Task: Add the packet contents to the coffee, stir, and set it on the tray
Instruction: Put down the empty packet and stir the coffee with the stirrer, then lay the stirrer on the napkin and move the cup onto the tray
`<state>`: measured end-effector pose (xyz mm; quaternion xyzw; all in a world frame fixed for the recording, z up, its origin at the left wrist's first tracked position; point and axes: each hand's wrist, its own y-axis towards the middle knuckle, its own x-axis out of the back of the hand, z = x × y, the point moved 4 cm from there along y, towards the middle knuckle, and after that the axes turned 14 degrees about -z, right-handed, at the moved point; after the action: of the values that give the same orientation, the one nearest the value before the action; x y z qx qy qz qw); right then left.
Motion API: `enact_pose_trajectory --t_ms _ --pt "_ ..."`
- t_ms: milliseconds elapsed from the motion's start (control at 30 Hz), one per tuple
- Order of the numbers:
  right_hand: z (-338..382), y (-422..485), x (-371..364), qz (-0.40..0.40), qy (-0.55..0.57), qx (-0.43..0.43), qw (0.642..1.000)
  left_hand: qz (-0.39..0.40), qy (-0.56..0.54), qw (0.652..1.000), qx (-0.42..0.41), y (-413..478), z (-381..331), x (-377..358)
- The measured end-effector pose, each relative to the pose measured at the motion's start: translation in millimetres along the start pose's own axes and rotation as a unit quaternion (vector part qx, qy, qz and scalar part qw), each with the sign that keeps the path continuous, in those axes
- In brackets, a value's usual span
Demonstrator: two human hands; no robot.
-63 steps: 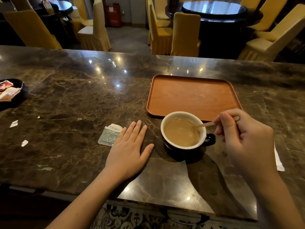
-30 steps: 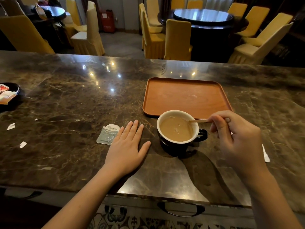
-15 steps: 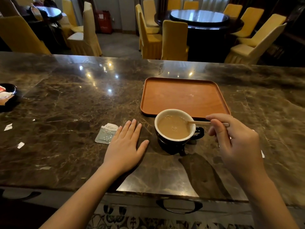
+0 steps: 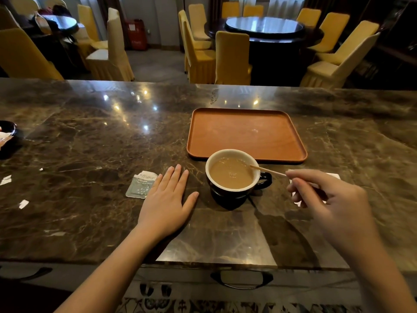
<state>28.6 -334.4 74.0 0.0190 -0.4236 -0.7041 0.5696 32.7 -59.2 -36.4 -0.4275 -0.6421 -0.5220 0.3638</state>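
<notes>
A dark cup (image 4: 228, 195) with a white inside holds milky brown coffee and stands on the marble counter, its handle pointing right. Just behind it lies the orange-brown tray (image 4: 246, 134), with nothing on it. My right hand (image 4: 325, 199) pinches a thin wooden stir stick (image 4: 267, 170) to the right of the cup; the stick's tip is at the cup's right rim, over the coffee. My left hand (image 4: 167, 199) rests flat on the counter left of the cup, fingers spread. A torn, opened packet (image 4: 141, 185) lies beside its fingertips.
White paper (image 4: 316, 177) lies under my right hand. Small torn scraps (image 4: 23, 203) dot the counter's left side, and a black dish (image 4: 8, 136) with packets sits at the far left edge. Yellow-covered chairs and round tables stand beyond the counter.
My right hand has drawn back to the right and lifted the stir stick, so its tip now sits at the cup's right rim instead of deep in the coffee. My left hand stays flat.
</notes>
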Motion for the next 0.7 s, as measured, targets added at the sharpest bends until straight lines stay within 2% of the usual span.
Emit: enact_pose_trajectory --t_ms 233,367,467,567,700 --pt "-20 -13 6 0.064 -0.155 -0.024 0.985 0.002 0.002 1.000 -0.002 0 1 -1" --pt "-33 -22 1 0.092 -0.219 -0.082 0.968 0.001 0.004 1.000 -0.002 1 1 -2" --pt "-42 -25 12 0.045 -0.223 -0.141 0.964 -0.002 0.005 1.000 -0.002 1 2 -2" --pt "-51 -28 28 -0.007 -0.289 -0.180 0.940 0.000 0.009 1.000 -0.003 1 3 -3" --pt "-56 -31 28 0.015 -0.379 -0.197 0.904 0.000 0.015 1.000 -0.003 2 4 -5"
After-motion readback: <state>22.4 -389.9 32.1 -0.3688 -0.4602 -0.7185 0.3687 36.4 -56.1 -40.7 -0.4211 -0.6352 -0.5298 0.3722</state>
